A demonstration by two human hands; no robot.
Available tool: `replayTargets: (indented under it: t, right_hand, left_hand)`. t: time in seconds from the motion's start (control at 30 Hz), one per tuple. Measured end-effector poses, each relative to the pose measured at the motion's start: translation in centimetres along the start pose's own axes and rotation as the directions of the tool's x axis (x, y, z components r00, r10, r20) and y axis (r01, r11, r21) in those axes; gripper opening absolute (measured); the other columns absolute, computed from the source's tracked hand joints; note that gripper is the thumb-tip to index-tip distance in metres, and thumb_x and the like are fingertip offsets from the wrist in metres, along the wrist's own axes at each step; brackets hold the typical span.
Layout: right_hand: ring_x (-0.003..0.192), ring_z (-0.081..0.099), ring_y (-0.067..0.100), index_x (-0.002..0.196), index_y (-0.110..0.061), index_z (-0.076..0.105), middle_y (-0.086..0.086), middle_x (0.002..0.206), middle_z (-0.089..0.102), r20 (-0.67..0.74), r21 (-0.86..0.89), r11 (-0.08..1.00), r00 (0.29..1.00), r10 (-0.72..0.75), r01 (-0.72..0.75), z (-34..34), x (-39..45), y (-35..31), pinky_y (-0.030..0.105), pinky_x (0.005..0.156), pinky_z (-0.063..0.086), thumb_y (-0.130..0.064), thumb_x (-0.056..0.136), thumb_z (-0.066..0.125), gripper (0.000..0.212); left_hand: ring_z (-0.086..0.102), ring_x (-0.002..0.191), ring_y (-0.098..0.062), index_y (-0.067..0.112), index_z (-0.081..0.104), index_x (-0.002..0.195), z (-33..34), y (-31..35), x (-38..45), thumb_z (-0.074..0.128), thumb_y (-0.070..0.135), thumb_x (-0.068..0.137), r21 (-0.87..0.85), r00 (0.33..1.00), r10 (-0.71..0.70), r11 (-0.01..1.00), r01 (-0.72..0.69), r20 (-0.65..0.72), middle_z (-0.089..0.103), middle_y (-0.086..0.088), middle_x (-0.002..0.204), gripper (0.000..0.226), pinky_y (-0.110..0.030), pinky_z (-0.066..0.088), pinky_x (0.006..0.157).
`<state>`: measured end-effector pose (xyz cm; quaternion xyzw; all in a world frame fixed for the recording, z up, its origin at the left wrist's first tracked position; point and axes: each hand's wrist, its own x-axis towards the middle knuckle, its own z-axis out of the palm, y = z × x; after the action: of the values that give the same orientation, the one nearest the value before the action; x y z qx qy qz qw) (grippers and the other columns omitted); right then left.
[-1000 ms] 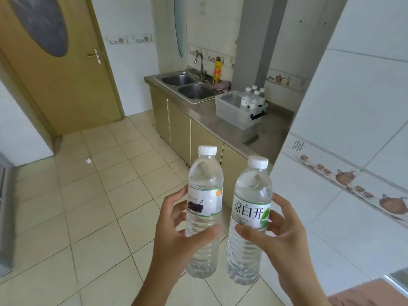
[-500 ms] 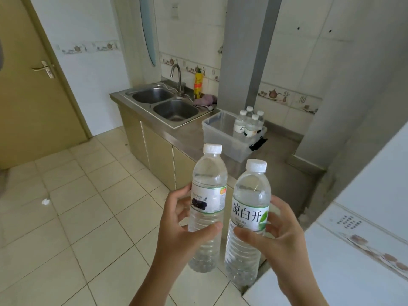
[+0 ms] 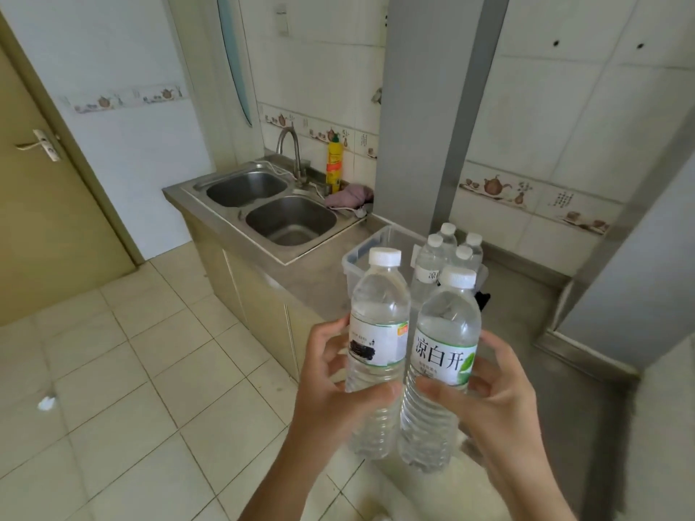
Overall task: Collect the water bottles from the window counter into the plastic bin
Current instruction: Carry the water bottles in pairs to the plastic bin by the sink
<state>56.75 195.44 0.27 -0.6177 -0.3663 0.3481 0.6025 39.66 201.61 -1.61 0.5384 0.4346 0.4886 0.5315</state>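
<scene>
A: As the sink desk (image 3: 323, 280) swells in view, nearer than a second ago, the carrier closes on the clear plastic bin (image 3: 361, 253) — delivery looks moments away, I'd say.

B: And both loads are secure. Left hand (image 3: 338, 392) has its fingers (image 3: 331, 355) wrapped round the black-marked water bottle (image 3: 378, 332); right hand (image 3: 500, 392) is clasped round the green-leaf water bottle (image 3: 445, 355). Upright, capped, side by side, just touching low down.

A: Where are they against the target?

B: In the air, short of the bin and in front of it. Neither is over the rim yet.

A: What's in that bin?

B: Four white-capped bottles (image 3: 449, 250), standing bunched at its right end. The left end looks bare, so there's room for these two.

A: Anything else in play?

B: Double steel sink (image 3: 289, 220) beyond it, apparently empty, a yellow detergent bottle (image 3: 334, 167) and pink cloth (image 3: 348, 195) behind. The window counter itself isn't in view, so how many remain, I can't say.
</scene>
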Motion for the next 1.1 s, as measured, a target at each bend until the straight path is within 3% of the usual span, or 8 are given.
replayTargets:
  t: [0.13,0.23,0.37,0.47,0.67,0.83,1.0,1.1]
  right_hand:
    - [0.079,0.07,0.011,0.11,-0.042,0.055,-0.005,0.091,0.075,-0.015,-0.013,1.0,1.0,-0.011,0.011,0.4,7.5,-0.5,0.033,0.073,0.055,0.001,0.051,0.09,0.081]
    - [0.087,0.069,0.013,0.117,-0.038,0.054,-0.005,0.097,0.073,-0.056,-0.042,0.998,0.998,-0.039,0.037,-0.1,12.8,-0.4,0.031,0.074,0.053,-0.002,0.048,0.092,0.086]
    - [0.085,0.068,0.007,0.111,-0.044,0.052,-0.009,0.103,0.07,-0.126,-0.047,0.997,0.99,-0.062,0.057,-0.5,18.2,-0.1,0.027,0.071,0.051,-0.003,0.05,0.091,0.083]
    - [0.088,0.068,0.005,0.106,-0.047,0.051,-0.006,0.107,0.07,-0.157,-0.047,0.998,0.986,-0.053,0.046,-0.2,21.2,0.7,0.028,0.073,0.053,-0.004,0.051,0.091,0.081]
    - [0.103,0.065,0.008,0.11,-0.047,0.049,-0.01,0.113,0.066,-0.241,-0.152,0.988,0.968,-0.065,0.029,0.8,24.8,3.1,0.034,0.088,0.053,-0.004,0.051,0.092,0.084]
    - [0.1,0.065,0.007,0.107,-0.04,0.052,-0.009,0.109,0.067,-0.309,-0.189,0.981,0.951,-0.025,-0.035,2.0,25.3,6.3,0.034,0.093,0.053,0.005,0.052,0.09,0.08]
    - [0.101,0.063,0.0,0.098,-0.055,0.05,-0.026,0.105,0.064,-0.353,-0.26,0.954,0.934,0.047,-0.146,3.1,24.6,9.4,0.023,0.088,0.05,-0.001,0.053,0.09,0.081]
    - [0.099,0.06,-0.011,0.103,-0.051,0.046,-0.037,0.105,0.061,-0.406,-0.298,0.932,0.911,0.072,-0.207,3.7,24.1,10.0,0.013,0.076,0.05,-0.007,0.055,0.09,0.078]
  left_hand:
    - [0.066,0.11,-0.01,0.057,0.055,0.107,2.7,-0.6,8.1,0.095,0.025,0.041,0.025,0.998,0.031,0.999,-0.032,0.058,0.068,0.017,0.119,0.083,-0.041,0.054,0.091]
    - [0.066,0.108,-0.004,0.063,0.054,0.105,5.0,-0.8,13.5,0.094,0.018,0.047,0.03,0.992,0.068,0.997,-0.072,0.105,0.068,0.02,0.118,0.084,-0.024,0.05,0.086]
    - [0.063,0.11,-0.005,0.063,0.047,0.119,7.9,-1.6,20.0,0.096,0.015,0.052,0.042,0.975,0.119,0.991,-0.129,0.187,0.065,0.023,0.119,0.096,-0.021,0.054,0.084]
    - [0.062,0.108,0.001,0.052,0.046,0.122,9.6,-2.7,24.4,0.095,0.005,0.057,0.061,0.957,0.113,0.989,-0.134,0.266,0.062,0.032,0.117,0.095,-0.014,0.052,0.082]
    - [0.067,0.111,-0.013,0.033,0.053,0.118,11.4,-6.8,30.6,0.095,0.016,0.048,0.056,0.924,-0.016,0.998,-0.005,0.381,0.067,0.005,0.122,0.084,-0.036,0.056,0.093]
    - [0.066,0.108,-0.008,0.032,0.049,0.118,11.2,-10.5,31.7,0.093,0.021,0.042,0.057,0.875,-0.111,0.994,0.096,0.471,0.068,0.019,0.113,0.089,-0.029,0.055,0.085]
    - [0.066,0.109,-0.024,0.046,0.052,0.105,10.8,-13.6,31.7,0.095,0.018,0.042,0.115,0.852,-0.157,0.987,0.115,0.499,0.068,0.009,0.113,0.081,-0.052,0.055,0.093]
    - [0.066,0.106,-0.02,0.048,0.051,0.102,10.9,-14.4,31.6,0.096,0.024,0.04,0.172,0.853,-0.174,0.98,0.101,0.492,0.067,0.006,0.113,0.08,-0.048,0.056,0.091]
